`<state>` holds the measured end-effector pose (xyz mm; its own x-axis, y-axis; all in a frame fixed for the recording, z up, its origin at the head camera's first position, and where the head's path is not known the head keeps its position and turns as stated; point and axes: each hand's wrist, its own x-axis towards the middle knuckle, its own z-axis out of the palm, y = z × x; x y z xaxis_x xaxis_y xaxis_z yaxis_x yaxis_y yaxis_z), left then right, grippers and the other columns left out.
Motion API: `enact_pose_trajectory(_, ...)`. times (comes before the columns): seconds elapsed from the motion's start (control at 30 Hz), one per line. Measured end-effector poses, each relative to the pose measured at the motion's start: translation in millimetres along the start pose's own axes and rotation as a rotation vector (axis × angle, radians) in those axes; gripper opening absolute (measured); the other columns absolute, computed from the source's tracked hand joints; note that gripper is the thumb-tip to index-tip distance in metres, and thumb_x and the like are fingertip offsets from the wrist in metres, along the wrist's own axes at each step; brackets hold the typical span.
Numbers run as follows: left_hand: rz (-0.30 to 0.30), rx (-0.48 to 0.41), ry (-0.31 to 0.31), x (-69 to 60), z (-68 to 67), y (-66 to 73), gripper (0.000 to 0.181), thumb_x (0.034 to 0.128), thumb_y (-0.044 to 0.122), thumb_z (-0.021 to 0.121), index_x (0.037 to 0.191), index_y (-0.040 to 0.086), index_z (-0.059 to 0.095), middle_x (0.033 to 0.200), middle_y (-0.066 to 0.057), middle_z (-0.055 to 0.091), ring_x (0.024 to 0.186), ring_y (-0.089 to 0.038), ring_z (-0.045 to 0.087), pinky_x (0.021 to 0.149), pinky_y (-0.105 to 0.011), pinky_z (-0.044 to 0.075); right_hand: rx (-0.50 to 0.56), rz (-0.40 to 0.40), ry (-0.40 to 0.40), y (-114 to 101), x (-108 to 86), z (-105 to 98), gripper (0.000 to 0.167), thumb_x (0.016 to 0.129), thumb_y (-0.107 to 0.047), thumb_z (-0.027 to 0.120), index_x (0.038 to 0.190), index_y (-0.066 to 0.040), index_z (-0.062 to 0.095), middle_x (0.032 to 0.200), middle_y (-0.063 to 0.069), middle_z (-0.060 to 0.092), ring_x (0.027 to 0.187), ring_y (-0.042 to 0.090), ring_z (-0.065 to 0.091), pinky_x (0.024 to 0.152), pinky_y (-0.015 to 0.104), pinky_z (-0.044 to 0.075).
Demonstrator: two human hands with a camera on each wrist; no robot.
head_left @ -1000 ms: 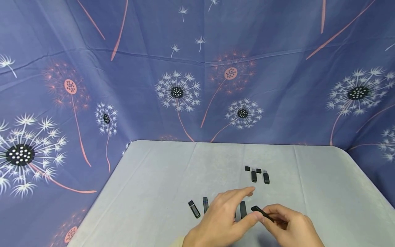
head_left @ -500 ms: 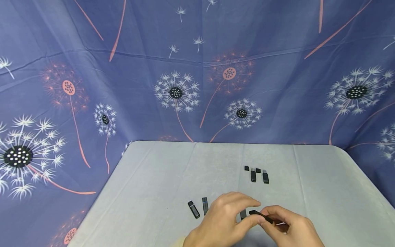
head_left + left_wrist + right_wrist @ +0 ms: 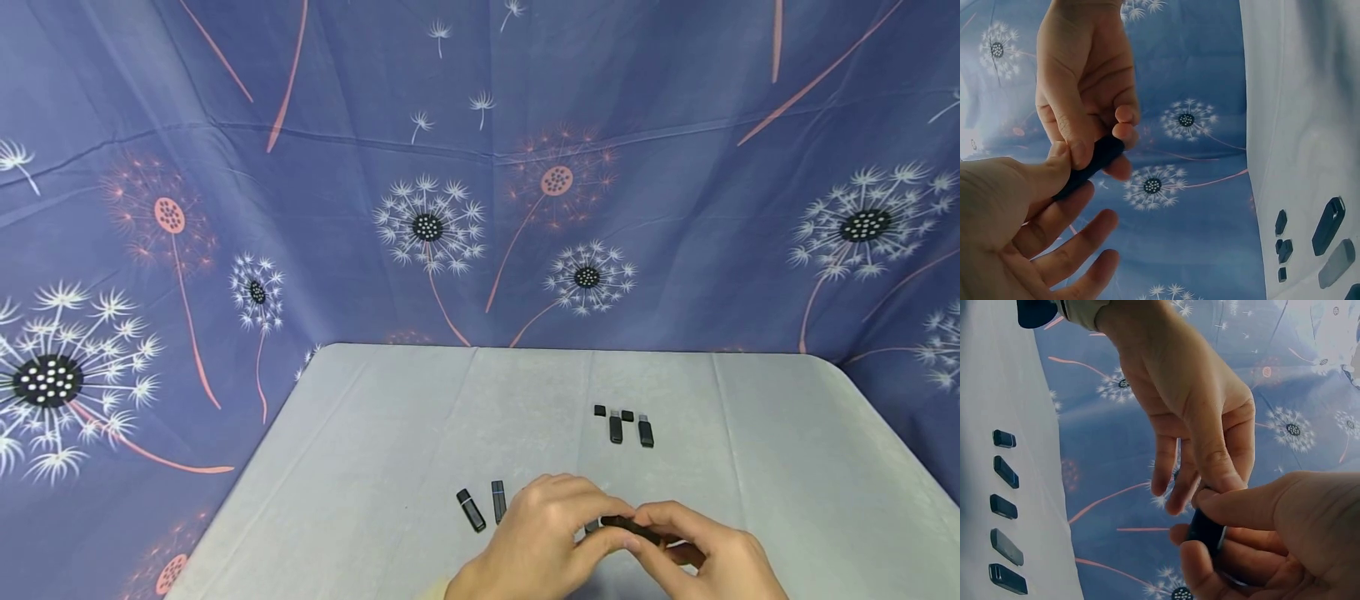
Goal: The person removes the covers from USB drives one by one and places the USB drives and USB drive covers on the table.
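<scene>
Between both hands is a black USB stick [image 3: 630, 528], raised above the table and tilted. My left hand [image 3: 551, 533] pinches its left end between thumb and forefinger, the other fingers spread loosely in the left wrist view. At the opposite end, my right hand [image 3: 705, 546] grips it with thumb and curled fingers. Fingertips cover much of the dark stick [image 3: 1094, 164] in the left wrist view. From the right wrist, only a short stretch of the stick [image 3: 1205, 532] shows. I cannot tell whether its cap is on.
Two uncapped USB sticks [image 3: 616, 427] lie further back with metal plugs showing, two small black caps [image 3: 600, 410] beside them. Left of my hands lie a black stick [image 3: 471, 510] and a blue-striped stick [image 3: 498, 502]. A row of several sticks [image 3: 1004, 506] shows on the white table [image 3: 360, 467].
My left forefinger has come down onto the USB stick, closing the gap over its left end. The stick has shifted slightly left; the right hand has barely moved.
</scene>
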<state>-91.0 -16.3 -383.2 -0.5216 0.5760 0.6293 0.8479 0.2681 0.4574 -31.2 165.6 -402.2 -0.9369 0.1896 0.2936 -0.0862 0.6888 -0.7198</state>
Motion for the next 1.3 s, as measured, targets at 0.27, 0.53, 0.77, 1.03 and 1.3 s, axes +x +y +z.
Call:
enact_pose_trajectory(0.27, 0.088, 0.048, 0.09, -2.7, -4.3, -2.2, 0.014, 0.0925, 0.027, 0.078, 0.102, 0.017, 0.08, 0.089, 0.009, 0.076, 0.08, 0.004, 0.067, 0.085, -0.006, 0.047, 0.008, -0.294, 0.105, 1, 0.9, 0, 0.04, 0.066, -0.002, 0.093, 0.093, -0.027, 0.076, 0.08, -0.021, 0.068, 0.067, -0.008, 0.058, 0.057, 0.009, 0.046)
enact_pose_trajectory(0.53, 0.179, 0.026, 0.205, -4.5, -6.4, -6.1, 0.018, 0.0816, 0.021, 0.088, 0.097, 0.014, 0.083, 0.083, 0.006, 0.076, 0.078, -0.002, 0.069, 0.083, -0.007, 0.05, 0.049, -0.509, 0.125, -7, 4.6, 0, 0.045, 0.064, -0.003, 0.094, 0.098, -0.027, 0.076, 0.088, -0.016, 0.071, 0.073, -0.005, 0.062, 0.063, 0.007, 0.047)
enact_pose_trajectory(0.77, 0.176, -0.04, 0.228, -10.0, -8.6, -9.1, 0.017, 0.0793, 0.014, 0.089, 0.095, 0.011, 0.083, 0.082, 0.002, 0.073, 0.078, -0.006, 0.067, 0.077, -0.005, 0.049, 0.025, -0.545, 0.118, -13, 5.4, 5, 0.043, 0.066, -0.002, 0.092, 0.095, -0.027, 0.076, 0.086, -0.017, 0.07, 0.073, -0.004, 0.063, 0.062, 0.007, 0.047)
enact_pose_trajectory(1.03, 0.145, -0.079, 0.22, -17.4, -11.4, -9.9, 0.014, 0.081, 0.01, 0.085, 0.094, 0.01, 0.081, 0.086, 0.0, 0.077, 0.084, -0.008, 0.072, 0.085, -0.012, 0.054, 0.047, -0.509, 0.036, -18, 2.6, 10, 0.041, 0.075, -0.002, 0.088, 0.096, -0.033, 0.07, 0.085, -0.026, 0.066, 0.069, -0.01, 0.058, 0.06, 0.007, 0.044)
enact_pose_trajectory(1.3, 0.102, -0.112, 0.212, -26.2, -12.3, -9.5, 0.011, 0.0842, 0.012, 0.083, 0.095, 0.013, 0.08, 0.085, 0.002, 0.077, 0.084, -0.005, 0.07, 0.084, -0.011, 0.052, 0.1, -0.484, -0.045, -18, -0.7, 12, 0.04, 0.08, -0.005, 0.086, 0.094, -0.036, 0.067, 0.082, -0.027, 0.066, 0.069, -0.01, 0.061, 0.059, 0.009, 0.047)
